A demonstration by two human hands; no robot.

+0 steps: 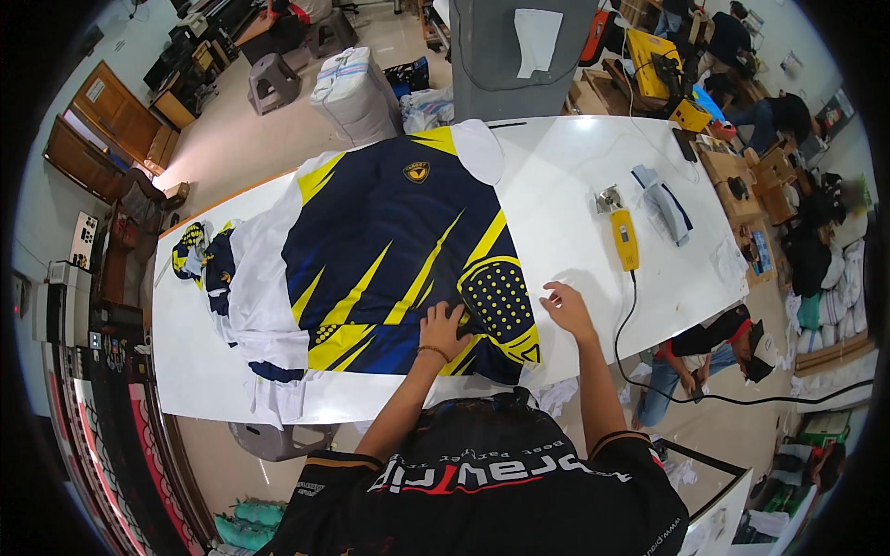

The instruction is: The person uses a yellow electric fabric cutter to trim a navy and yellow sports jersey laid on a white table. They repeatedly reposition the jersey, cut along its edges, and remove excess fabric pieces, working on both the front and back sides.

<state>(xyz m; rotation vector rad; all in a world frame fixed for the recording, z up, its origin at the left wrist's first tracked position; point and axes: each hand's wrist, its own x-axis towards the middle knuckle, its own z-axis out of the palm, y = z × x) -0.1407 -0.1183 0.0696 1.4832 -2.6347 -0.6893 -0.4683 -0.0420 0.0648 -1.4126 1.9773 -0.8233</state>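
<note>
Rests spread left grip point(443, 332) just below frame centre on navy-yellow fabric point(371, 227), likely steadying it; holds right grip point(567, 309) loosely parted beside.

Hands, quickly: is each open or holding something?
Left hand: on the patterned fabric; whether gripping can't be told.
Right hand: open, apparently empty.

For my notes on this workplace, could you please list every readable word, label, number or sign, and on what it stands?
I leave printed wording uncopied; only places:
Navy-and-yellow fabric: small shield badge, lettered.
Black shirt: large white lettering across the back.
Wooden door: white sign, too small to read.
</note>
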